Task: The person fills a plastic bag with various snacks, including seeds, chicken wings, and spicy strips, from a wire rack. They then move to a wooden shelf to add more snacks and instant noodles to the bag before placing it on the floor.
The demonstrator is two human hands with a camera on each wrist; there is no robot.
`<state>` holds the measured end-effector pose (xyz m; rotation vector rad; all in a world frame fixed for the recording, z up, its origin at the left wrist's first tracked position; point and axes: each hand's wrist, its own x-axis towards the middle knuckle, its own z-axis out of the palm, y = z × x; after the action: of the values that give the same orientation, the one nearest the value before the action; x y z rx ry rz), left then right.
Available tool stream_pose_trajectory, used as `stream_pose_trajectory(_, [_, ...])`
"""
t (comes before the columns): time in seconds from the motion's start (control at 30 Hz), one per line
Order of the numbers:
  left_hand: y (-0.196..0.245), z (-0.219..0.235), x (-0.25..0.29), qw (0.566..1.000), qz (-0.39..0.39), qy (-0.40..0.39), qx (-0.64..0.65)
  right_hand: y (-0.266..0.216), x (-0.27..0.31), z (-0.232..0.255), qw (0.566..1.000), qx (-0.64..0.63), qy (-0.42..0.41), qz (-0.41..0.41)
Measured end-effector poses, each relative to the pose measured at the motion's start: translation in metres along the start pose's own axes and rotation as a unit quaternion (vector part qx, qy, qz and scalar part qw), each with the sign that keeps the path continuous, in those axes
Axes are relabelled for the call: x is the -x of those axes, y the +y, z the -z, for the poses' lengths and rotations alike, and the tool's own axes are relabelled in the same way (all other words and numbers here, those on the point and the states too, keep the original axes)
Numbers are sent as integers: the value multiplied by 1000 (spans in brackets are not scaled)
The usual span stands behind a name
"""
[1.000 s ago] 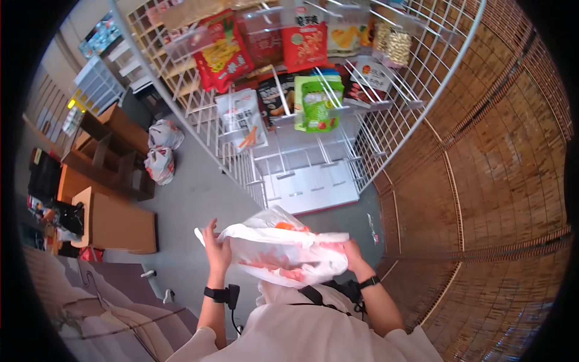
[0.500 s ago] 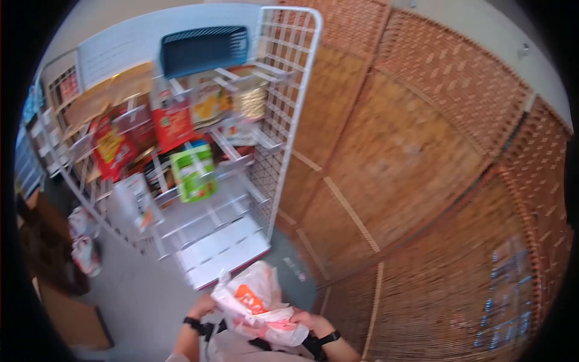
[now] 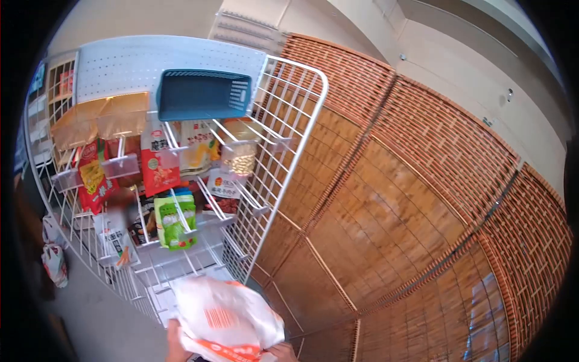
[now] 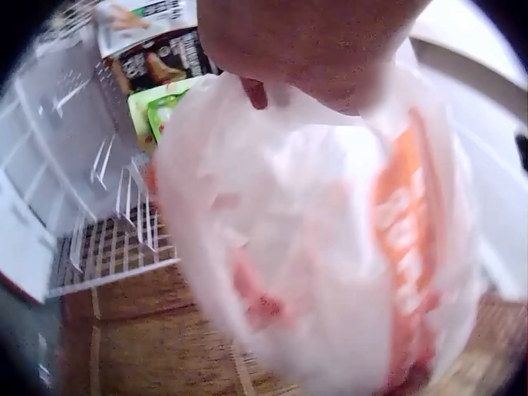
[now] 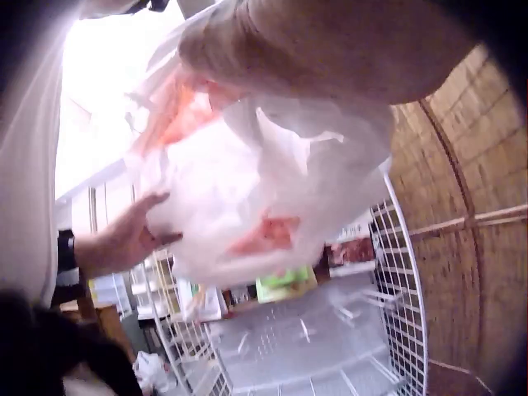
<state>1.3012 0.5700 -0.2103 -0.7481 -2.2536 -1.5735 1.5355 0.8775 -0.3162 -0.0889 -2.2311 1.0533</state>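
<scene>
A white plastic bag with orange-red print (image 3: 226, 314) is held up between both hands in front of the rack, puffed out wide. The left hand (image 3: 175, 342) grips its left side; in the right wrist view that hand (image 5: 124, 239) shows spread fingers against the bag (image 5: 214, 181). At the bag's lower right, the right hand (image 3: 282, 352) holds the plastic, mostly cut off by the frame edge. In the right wrist view the right hand (image 5: 330, 49) lies over the bag's top, its fingertips hidden. The left wrist view shows the left hand (image 4: 305, 49) at the bag's upper edge (image 4: 289, 190).
Behind the bag stands a white wire rack (image 3: 289, 175) with hanging snack packets, among them a green one (image 3: 175, 222) and a red one (image 3: 160, 160). A blue basket (image 3: 205, 96) sits on top. Woven screens (image 3: 386, 211) line the right; filled bags (image 3: 54, 262) lie on the left floor.
The head view has turned up and to the right. The bag has gone from a flattened, crumpled shape to a puffed-out one, and both hands have shifted with it.
</scene>
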Motion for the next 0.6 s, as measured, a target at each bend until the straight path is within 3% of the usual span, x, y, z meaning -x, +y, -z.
stream_pose_trajectory(0.03, [-82, -2, 30, 983, 27, -165, -71, 11, 8, 3, 997, -41, -17, -60])
stream_pose_trajectory(0.1, [-94, 17, 29, 931, -20, -359, -57, 38, 8, 9, 977, -120, -51, -169])
stream_pose_trajectory(0.13, [-113, 26, 54, 873, 200, -434, -92, 52, 3, 6, 959, -162, -69, -222])
stream_pose_trajectory(0.17, [-130, 31, 69, 828, 340, -432, -111, 62, 6, 0, 935, -203, -87, -279])
stream_pose_trajectory(0.2, [-183, 31, 97, 841, 346, -416, 5, 65, 16, -8, 902, -244, -104, -340])
stream_pose_trajectory(0.27, [-159, 51, 65, 851, 333, -407, -9, 68, 32, -30, 823, -314, -130, -455])
stream_pose_trajectory(0.3, [-177, 54, 57, 836, 322, -442, 43, 73, 35, -36, 780, -341, -144, -505])
stream_pose_trajectory(0.33, [-168, 58, 36, 834, 328, -441, 45, 72, 36, -38, 732, -360, -160, -556])
stream_pose_trajectory(0.37, [-144, 60, -2, 787, 412, -453, 69, 46, -9, -29, 722, -372, -126, -570])
stream_pose_trajectory(0.4, [-129, 62, -32, 735, 490, -459, 95, -1, -95, -28, 667, -368, -187, -620])
stream_pose_trajectory(0.43, [-126, 66, -46, 737, 494, -449, 103, 57, -95, -40, 695, -376, -239, -564])
stream_pose_trajectory(0.47, [-128, 71, -55, 684, 565, -395, 238, 37, -145, -54, 728, -356, -241, -534])
stream_pose_trajectory(0.5, [-134, 76, -57, 612, 619, -330, 366, 46, -176, -67, 714, -338, -227, -570])
stream_pose_trajectory(0.53, [-153, 73, -49, 621, 592, -284, 428, 13, -215, -82, 780, -310, -194, -508])
stream_pose_trajectory(0.57, [-176, 68, -40, 626, 578, -250, 460, 10, -237, -96, 803, -335, -196, -453])
stream_pose_trajectory(0.6, [-169, 75, -44, 611, 566, -217, 510, 30, -248, -112, 848, -337, -203, -356])
